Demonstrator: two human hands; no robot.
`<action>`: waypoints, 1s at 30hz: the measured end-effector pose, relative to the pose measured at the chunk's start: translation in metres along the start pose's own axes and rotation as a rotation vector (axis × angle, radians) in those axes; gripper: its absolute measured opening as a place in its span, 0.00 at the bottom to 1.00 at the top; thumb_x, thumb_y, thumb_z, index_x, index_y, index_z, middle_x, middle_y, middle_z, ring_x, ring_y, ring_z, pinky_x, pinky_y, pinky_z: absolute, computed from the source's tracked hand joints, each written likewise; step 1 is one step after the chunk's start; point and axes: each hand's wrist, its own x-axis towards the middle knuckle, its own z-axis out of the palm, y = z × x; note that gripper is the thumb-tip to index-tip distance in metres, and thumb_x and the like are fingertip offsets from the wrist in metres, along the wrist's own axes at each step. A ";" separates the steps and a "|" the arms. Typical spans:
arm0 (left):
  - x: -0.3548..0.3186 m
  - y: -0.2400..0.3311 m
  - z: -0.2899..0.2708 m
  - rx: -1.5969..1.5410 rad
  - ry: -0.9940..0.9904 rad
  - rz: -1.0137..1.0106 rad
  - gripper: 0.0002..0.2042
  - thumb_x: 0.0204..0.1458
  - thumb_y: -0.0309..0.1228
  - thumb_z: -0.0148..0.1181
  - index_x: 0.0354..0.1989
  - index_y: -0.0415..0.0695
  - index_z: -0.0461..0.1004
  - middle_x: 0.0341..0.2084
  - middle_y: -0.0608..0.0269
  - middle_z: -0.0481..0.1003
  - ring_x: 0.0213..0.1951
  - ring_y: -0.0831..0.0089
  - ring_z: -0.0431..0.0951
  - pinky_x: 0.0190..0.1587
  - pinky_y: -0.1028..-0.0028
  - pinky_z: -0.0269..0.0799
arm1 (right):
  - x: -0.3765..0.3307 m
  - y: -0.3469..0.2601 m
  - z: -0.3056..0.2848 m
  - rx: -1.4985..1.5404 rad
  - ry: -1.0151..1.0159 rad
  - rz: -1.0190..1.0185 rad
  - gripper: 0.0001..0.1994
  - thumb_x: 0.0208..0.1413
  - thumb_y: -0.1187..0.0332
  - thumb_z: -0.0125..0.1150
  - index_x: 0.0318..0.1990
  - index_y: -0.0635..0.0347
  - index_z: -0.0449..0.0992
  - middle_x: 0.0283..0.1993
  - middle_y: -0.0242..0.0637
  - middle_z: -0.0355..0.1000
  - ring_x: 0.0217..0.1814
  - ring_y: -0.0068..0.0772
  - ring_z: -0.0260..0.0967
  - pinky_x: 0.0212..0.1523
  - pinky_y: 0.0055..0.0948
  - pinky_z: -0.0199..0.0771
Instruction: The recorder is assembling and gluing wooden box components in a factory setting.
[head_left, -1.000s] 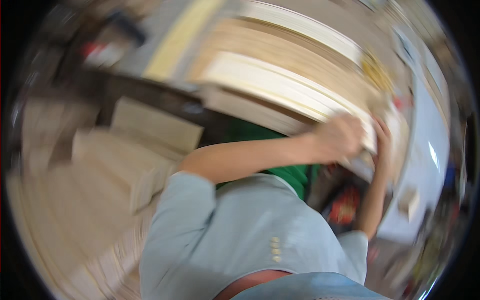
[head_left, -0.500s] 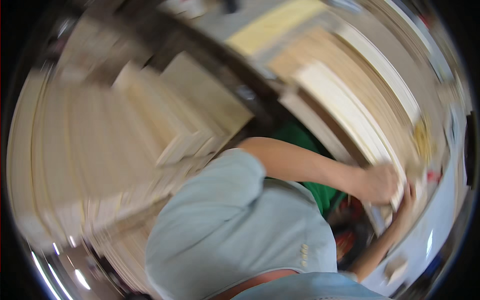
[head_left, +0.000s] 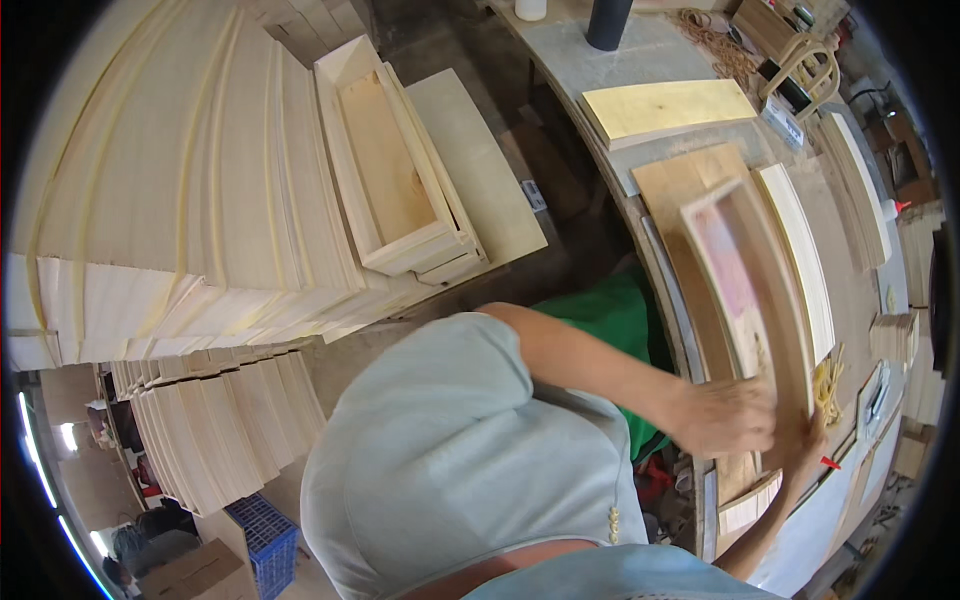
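Observation:
A long, shallow wooden box (head_left: 788, 320) is tilted over the workbench at the right, its hollow inside facing up and left. My left hand (head_left: 728, 418) is closed at the near end of the box, against its left wall. My right hand (head_left: 808, 442) grips the near right corner from outside; part of its fingers is hidden. Under the box lies a flat brown board (head_left: 665, 185), and a stack of pale strips (head_left: 800, 255) lies along its right side. A short pale wood piece (head_left: 750, 508) sits below my hands.
Tall stacks of pale boards (head_left: 130, 180) stand at the left, with another open wooden box (head_left: 385, 165) on them. On the workbench (head_left: 565, 50) are a yellowish board (head_left: 670, 108), a dark cylinder (head_left: 608, 25) and rubber bands (head_left: 828, 385). A blue crate (head_left: 268, 545) stands lower left.
The view has swung and become sharper. The wooden box has turned so that its inside shows. Both hands remain at its near end.

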 end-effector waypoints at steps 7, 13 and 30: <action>-0.101 0.025 -0.025 -0.396 -0.670 -0.472 0.12 0.47 0.31 0.55 0.40 0.41 0.75 0.32 0.53 0.76 0.38 0.56 0.76 0.38 0.58 0.71 | 0.093 -0.249 0.088 0.304 -0.231 0.013 0.13 0.57 0.74 0.51 0.49 0.68 0.71 0.34 0.32 0.72 0.36 0.19 0.65 0.37 0.21 0.66; -0.107 0.013 -0.048 -0.299 -0.590 -0.595 0.14 0.48 0.30 0.55 0.43 0.41 0.75 0.32 0.54 0.76 0.38 0.57 0.76 0.42 0.60 0.72 | 0.115 -0.406 0.171 0.376 -0.399 -0.244 0.13 0.51 0.68 0.53 0.40 0.68 0.74 0.26 0.40 0.71 0.30 0.27 0.67 0.32 0.29 0.65; -0.148 0.001 -0.039 -0.322 -0.265 -0.525 0.13 0.41 0.27 0.52 0.35 0.36 0.75 0.33 0.48 0.76 0.38 0.55 0.76 0.40 0.59 0.70 | 0.108 -0.533 0.266 0.129 -0.619 -0.628 0.11 0.50 0.70 0.49 0.25 0.72 0.72 0.25 0.63 0.70 0.32 0.62 0.72 0.37 0.47 0.74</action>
